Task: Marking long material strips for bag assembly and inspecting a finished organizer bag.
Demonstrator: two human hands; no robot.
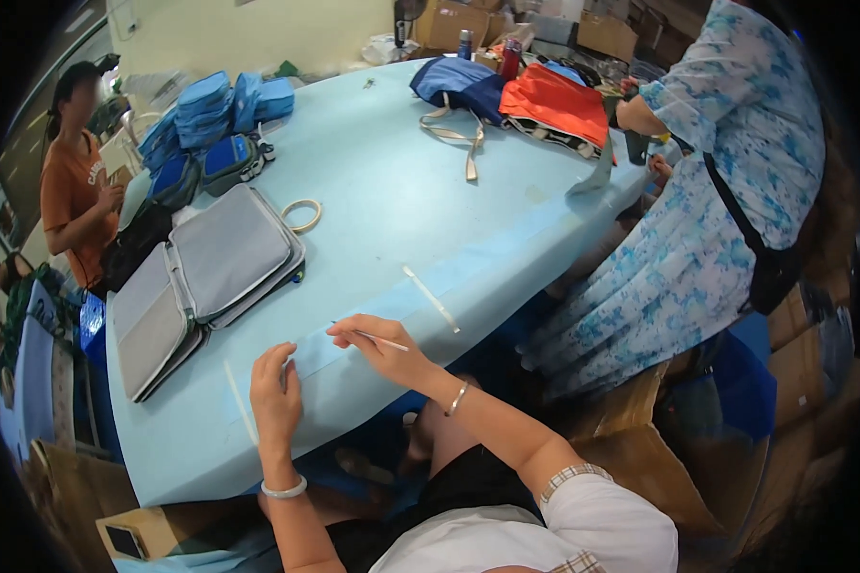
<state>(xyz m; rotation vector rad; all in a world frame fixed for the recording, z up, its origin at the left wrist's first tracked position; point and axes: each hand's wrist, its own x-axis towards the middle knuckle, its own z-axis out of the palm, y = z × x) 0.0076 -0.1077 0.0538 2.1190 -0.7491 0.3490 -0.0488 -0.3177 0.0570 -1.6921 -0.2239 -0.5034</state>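
In my right hand (377, 344) is a slim white pen (390, 344), its dark tip pointing left past my fingertips. Just left of it, my left hand (277, 387) is raised over the near edge of the table, fingers loosely bent and thumb apart, with nothing visible in it. Both hands are above the light blue tabletop (354, 229). Nearest to my left hand lies an opened grey zippered case (229, 253), spread out in two halves. A roll of tape (302, 216) rests beside its far corner.
Blue pouches (204, 110) are piled at the far left. Across the table lie an orange bag (556, 103) and a blue bag (457, 84). A person in a floral dress (736, 124) stands at the right, another in orange (78, 191) at the left. Cardboard boxes (631, 449) stand beside me.
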